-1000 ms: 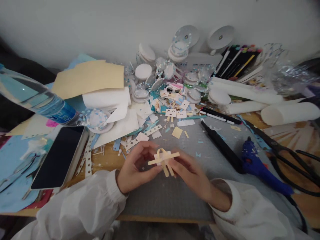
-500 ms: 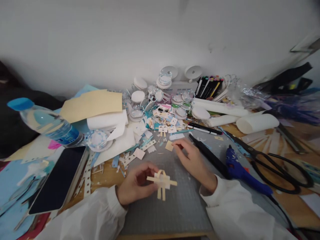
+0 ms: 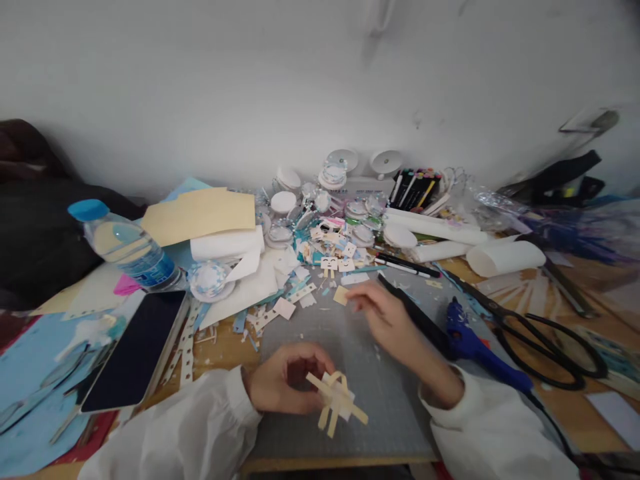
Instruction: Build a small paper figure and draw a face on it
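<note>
My left hand (image 3: 285,385) pinches a small figure made of crossed cream paper strips (image 3: 337,401) just above the grey cutting mat (image 3: 360,373). My right hand (image 3: 387,320) is stretched forward over the mat, fingers curled together, its fingertips beside a small tan paper square (image 3: 341,295). I cannot see anything between those fingers. Small white paper face pieces (image 3: 336,264) lie just past the mat's far edge.
A blue glue gun (image 3: 475,347), black scissors (image 3: 545,333) and a black pen (image 3: 407,265) lie right of my hand. A phone (image 3: 135,347) and water bottle (image 3: 127,250) sit at left. Paper sheets, white rolls (image 3: 505,257), round white discs and markers crowd the back by the wall.
My right hand let go of the strip figure and reached forward to the tan square. The left hand lowered the figure toward the mat's near edge. The camera tilted up.
</note>
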The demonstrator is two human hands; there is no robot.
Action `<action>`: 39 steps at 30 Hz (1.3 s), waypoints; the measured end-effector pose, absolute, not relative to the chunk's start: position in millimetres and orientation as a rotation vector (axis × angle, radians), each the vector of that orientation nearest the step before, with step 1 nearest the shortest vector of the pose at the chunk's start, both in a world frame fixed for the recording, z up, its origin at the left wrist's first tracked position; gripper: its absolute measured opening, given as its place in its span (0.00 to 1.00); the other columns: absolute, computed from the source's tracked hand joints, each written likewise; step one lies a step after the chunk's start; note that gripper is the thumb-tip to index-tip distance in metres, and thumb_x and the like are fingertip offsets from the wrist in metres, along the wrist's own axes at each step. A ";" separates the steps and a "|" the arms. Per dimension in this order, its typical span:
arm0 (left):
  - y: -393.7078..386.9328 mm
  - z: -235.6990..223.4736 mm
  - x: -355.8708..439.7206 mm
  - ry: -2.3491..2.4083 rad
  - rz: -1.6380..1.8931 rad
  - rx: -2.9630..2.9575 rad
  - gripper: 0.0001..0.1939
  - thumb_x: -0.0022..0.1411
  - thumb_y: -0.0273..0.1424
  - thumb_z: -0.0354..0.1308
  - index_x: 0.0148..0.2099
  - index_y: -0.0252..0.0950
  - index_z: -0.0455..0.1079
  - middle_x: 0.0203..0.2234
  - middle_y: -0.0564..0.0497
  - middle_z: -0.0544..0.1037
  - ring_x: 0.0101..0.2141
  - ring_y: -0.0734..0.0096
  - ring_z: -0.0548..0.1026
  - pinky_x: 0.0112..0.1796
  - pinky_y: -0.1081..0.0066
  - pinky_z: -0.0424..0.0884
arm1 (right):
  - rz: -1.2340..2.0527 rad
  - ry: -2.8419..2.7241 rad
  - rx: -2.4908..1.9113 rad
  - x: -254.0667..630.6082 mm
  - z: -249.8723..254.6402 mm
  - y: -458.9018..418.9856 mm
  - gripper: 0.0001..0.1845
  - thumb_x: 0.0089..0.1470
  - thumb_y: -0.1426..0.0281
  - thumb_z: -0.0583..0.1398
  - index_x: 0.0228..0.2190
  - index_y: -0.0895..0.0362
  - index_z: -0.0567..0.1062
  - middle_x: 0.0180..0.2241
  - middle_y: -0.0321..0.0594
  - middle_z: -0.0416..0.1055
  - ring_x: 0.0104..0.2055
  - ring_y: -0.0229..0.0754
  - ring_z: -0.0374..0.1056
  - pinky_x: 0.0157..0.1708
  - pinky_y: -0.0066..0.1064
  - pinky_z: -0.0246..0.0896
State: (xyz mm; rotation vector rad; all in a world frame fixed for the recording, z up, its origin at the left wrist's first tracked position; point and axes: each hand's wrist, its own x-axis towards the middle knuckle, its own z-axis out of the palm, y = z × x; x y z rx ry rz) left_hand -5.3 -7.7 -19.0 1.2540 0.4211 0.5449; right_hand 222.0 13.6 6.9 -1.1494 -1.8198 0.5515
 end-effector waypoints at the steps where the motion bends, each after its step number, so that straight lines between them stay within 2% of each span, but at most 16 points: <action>1: -6.2 -19.6 -6.1 0.420 0.537 1.244 0.16 0.52 0.34 0.68 0.39 0.32 0.69 0.29 0.50 0.74 0.28 0.76 0.70 0.32 0.76 0.65 | 0.566 -1.895 -1.131 210.3 4.0 19.6 0.10 0.59 0.76 0.50 0.36 0.54 0.71 0.35 0.40 0.70 0.37 0.40 0.67 0.38 0.32 0.63; 4: -0.5 -20.7 -9.9 0.405 0.495 1.215 0.19 0.49 0.35 0.70 0.40 0.33 0.70 0.30 0.50 0.75 0.30 0.75 0.71 0.33 0.76 0.67 | 0.594 -2.082 -1.083 173.5 -4.6 37.5 0.07 0.55 0.76 0.54 0.35 0.55 0.71 0.36 0.40 0.69 0.37 0.41 0.66 0.38 0.32 0.62; 7: 3.1 -21.2 -12.7 0.380 0.444 1.191 0.20 0.47 0.37 0.71 0.39 0.33 0.71 0.31 0.49 0.76 0.30 0.74 0.72 0.33 0.75 0.68 | 0.568 -2.163 -1.105 145.9 -12.8 49.6 0.05 0.52 0.73 0.58 0.35 0.57 0.71 0.36 0.42 0.67 0.39 0.45 0.64 0.42 0.39 0.61; 10: 2.5 -21.8 -12.6 0.358 0.400 1.170 0.21 0.43 0.35 0.73 0.38 0.33 0.71 0.31 0.49 0.76 0.29 0.75 0.72 0.32 0.75 0.69 | 0.550 -2.175 -1.157 132.2 -21.1 54.8 0.11 0.48 0.69 0.63 0.35 0.60 0.71 0.37 0.46 0.66 0.41 0.51 0.62 0.44 0.45 0.59; 14: -0.4 -22.2 -10.9 0.343 0.371 1.148 0.24 0.37 0.31 0.76 0.38 0.33 0.72 0.29 0.51 0.76 0.28 0.76 0.72 0.31 0.76 0.69 | 0.604 -2.151 -1.163 130.9 -26.5 55.9 0.09 0.47 0.73 0.63 0.33 0.58 0.71 0.36 0.44 0.66 0.41 0.49 0.62 0.45 0.44 0.58; 18: -0.9 -20.4 -10.4 0.361 0.405 1.137 0.22 0.41 0.33 0.74 0.39 0.33 0.72 0.29 0.50 0.76 0.28 0.75 0.73 0.32 0.75 0.69 | 0.733 -2.037 -1.130 145.7 -18.5 56.2 0.10 0.46 0.74 0.63 0.34 0.56 0.72 0.35 0.40 0.67 0.39 0.44 0.63 0.44 0.39 0.60; 23: 3.5 -16.5 -8.6 0.418 0.554 1.109 0.18 0.49 0.34 0.71 0.39 0.34 0.71 0.31 0.51 0.76 0.31 0.75 0.73 0.33 0.76 0.68 | 0.990 -1.747 -1.109 181.3 -2.4 51.6 0.12 0.54 0.65 0.59 0.41 0.55 0.71 0.38 0.42 0.71 0.37 0.41 0.68 0.37 0.35 0.65; 28: 8.6 -14.1 -6.5 0.513 0.731 1.093 0.15 0.52 0.31 0.69 0.42 0.35 0.70 0.30 0.52 0.76 0.29 0.77 0.73 0.30 0.78 0.66 | 1.197 -1.532 -1.037 211.5 -5.8 30.2 0.13 0.59 0.61 0.55 0.42 0.53 0.71 0.38 0.40 0.74 0.35 0.39 0.70 0.37 0.34 0.68; 31: 9.3 -13.5 -5.4 0.573 0.804 1.082 0.15 0.53 0.28 0.68 0.42 0.36 0.70 0.33 0.53 0.77 0.32 0.76 0.74 0.35 0.77 0.68 | 1.206 -1.454 -0.991 219.5 -11.9 13.8 0.11 0.58 0.62 0.57 0.42 0.50 0.71 0.36 0.37 0.72 0.34 0.37 0.69 0.37 0.33 0.67; 34: 9.3 -13.8 -4.7 0.623 0.844 1.076 0.15 0.52 0.26 0.68 0.42 0.37 0.70 0.34 0.53 0.78 0.33 0.77 0.75 0.36 0.77 0.69 | 1.190 -1.441 -0.939 220.9 -11.5 0.0 0.11 0.56 0.63 0.60 0.42 0.48 0.72 0.37 0.37 0.70 0.38 0.39 0.68 0.40 0.32 0.66; 37: 9.2 -14.1 -4.8 0.649 0.850 1.082 0.16 0.51 0.24 0.68 0.41 0.36 0.70 0.30 0.54 0.76 0.30 0.79 0.74 0.33 0.78 0.69 | 1.095 -1.573 -0.902 218.6 -4.9 -9.6 0.15 0.52 0.68 0.63 0.43 0.48 0.73 0.40 0.39 0.68 0.45 0.42 0.65 0.44 0.34 0.63; 39: 8.6 -13.9 -4.8 0.652 0.839 1.089 0.16 0.50 0.23 0.69 0.41 0.35 0.70 0.28 0.55 0.75 0.29 0.79 0.73 0.33 0.79 0.70 | 0.942 -1.748 -0.898 216.3 -0.4 -13.6 0.18 0.51 0.71 0.63 0.45 0.48 0.72 0.40 0.39 0.67 0.44 0.41 0.65 0.44 0.34 0.63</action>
